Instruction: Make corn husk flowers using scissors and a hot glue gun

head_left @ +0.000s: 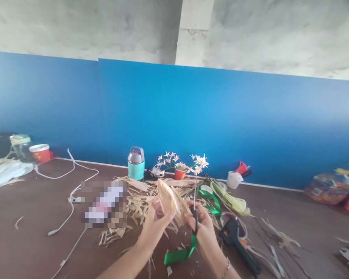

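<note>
My left hand (154, 221) is closed around the left side of a pale dried husk (168, 197), pinching it between thumb and fingers. The husk stands up, partly folded, above the table. My right hand (205, 228) has black-handled scissors (195, 221) hooked in it, with the blades pointing up and away. Its fingertips also meet the husk's right edge. Beneath the hands lie many husk scraps (136, 207). A strip of green ribbon (178, 255) rests on the table just below my right hand.
A black glue gun (235, 240) lies right of my right hand, by a roll of tape (244, 228). Behind are a teal flask (136, 168), a red cup (180, 172) with husk flowers and a bundle of pale green strips (228, 197). White cables (72, 193) trail at left, near a blurred-out object.
</note>
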### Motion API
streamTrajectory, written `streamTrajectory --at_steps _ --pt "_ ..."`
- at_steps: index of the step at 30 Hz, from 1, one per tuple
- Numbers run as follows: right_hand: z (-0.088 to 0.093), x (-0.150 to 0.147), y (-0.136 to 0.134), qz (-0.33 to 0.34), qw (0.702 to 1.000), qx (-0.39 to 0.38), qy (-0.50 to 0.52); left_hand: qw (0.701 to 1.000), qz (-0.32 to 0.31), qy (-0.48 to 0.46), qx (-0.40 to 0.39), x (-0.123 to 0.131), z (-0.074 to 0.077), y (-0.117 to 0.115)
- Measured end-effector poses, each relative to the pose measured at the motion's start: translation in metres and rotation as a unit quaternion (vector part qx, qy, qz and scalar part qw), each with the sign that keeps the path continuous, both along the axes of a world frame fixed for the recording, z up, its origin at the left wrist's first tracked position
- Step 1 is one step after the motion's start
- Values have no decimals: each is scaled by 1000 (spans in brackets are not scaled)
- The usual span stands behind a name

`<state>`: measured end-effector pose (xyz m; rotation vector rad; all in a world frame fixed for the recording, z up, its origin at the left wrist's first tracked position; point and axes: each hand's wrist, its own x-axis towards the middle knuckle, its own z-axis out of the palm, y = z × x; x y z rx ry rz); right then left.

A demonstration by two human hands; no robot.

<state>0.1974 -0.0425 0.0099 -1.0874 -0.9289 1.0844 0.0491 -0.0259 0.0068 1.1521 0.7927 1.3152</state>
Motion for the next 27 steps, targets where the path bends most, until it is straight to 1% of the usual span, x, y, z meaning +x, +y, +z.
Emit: streamTrajectory --at_steps 1,2,5,6,10,14,16,17,19,23,25,27 --pt "0 -2 0 4 1000 -1 -3 999 17 -34 -14 0 2 1" --pt "0 -3 0 10 1000 0 -6 998 25 -48 -39 -1 4 2" --pt "2 -4 -1 26 1000 1 -14 991 -11 -51 -124 -7 12 4" --pt "2 -4 -2 29 999 -2 -14 989 -16 -55 -135 -9 14 4" --pt "0 -2 -2 25 1000 -15 -8 987 -30 -90 -133 -11 15 3" --pt "-2 -3 -1 17 999 -30 11 980 -103 -98 -136 -7 13 -1" --pt "-1 -5 -1 9 999 -29 11 979 -111 -97 -143 -5 11 -2" --pt "0 -5 -1 3 1000 -26 6 980 -105 -94 -144 -4 10 -2" --pt "2 -6 -1 -10 1000 -17 -6 985 -72 -74 -140 -4 9 -1" --pt "1 -6 0 -31 999 20 -27 991 20 -17 -133 -7 11 4" --pt "0 -5 1 -27 999 28 -34 990 37 -13 -136 -8 11 6" --pt "0 -4 1 -14 999 26 -38 989 37 -21 -140 -9 11 8"
